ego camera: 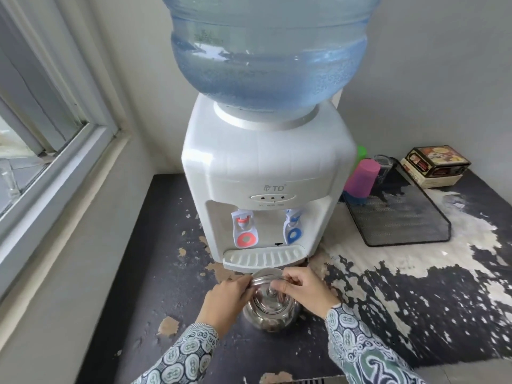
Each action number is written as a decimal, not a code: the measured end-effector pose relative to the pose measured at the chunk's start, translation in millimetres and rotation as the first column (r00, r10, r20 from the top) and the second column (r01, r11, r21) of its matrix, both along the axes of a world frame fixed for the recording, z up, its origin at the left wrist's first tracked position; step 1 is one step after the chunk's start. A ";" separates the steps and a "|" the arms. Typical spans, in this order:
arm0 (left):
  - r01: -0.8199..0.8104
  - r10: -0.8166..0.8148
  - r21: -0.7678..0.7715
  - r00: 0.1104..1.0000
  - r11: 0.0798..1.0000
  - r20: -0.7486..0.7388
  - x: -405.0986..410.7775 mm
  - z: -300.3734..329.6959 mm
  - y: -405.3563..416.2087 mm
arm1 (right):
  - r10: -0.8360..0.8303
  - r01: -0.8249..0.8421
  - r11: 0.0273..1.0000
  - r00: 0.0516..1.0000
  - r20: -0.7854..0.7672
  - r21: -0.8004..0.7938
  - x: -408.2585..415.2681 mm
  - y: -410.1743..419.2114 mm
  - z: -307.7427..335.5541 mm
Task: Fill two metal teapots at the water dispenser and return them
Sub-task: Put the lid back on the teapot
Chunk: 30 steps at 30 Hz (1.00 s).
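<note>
Head view, round shiny metal teapot [273,310] on the peeling dark bench [155,273] just before the white plastic water dispenser [266,173], left hand [225,299] and right hand [300,289] both curled around its arched handle [266,279], patterned sleeves.

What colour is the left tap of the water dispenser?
Red-orange on white, clearest in the head view: the left tap of the water dispenser.

Water bottle [270,51]: top cut off by the upper edge. Teapot [273,311]: spout and lid knob hidden under my left hand [225,297] and right hand [302,289]. Dispenser [266,173] indicator labels: too small to read. Green cup [361,153]: mostly hidden behind the dispenser.
</note>
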<state>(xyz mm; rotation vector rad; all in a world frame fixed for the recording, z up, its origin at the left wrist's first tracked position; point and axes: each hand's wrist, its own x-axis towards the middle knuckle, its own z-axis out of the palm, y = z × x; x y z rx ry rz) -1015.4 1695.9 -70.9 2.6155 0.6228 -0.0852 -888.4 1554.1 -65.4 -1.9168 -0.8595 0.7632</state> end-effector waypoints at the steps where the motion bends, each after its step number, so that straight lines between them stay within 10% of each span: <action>1: 0.006 -0.006 -0.004 1.000 1.000 0.000 0.8 0.2 0.1 | -0.001 0.001 1.000 1.000 -0.011 -0.001 -1.6 -3.5 1.0; 15: 0.316 -0.200 -0.236 0.889 0.919 0.412 51.0 48.6 -149.0 | -0.163 0.156 0.972 0.986 0.028 0.174 11.2 -191.4 61.2; 30: 0.707 -0.477 -0.515 0.707 0.484 0.522 144.5 74.2 -495.0 | -0.597 0.575 0.770 0.802 -0.004 0.275 7.6 -550.0 93.4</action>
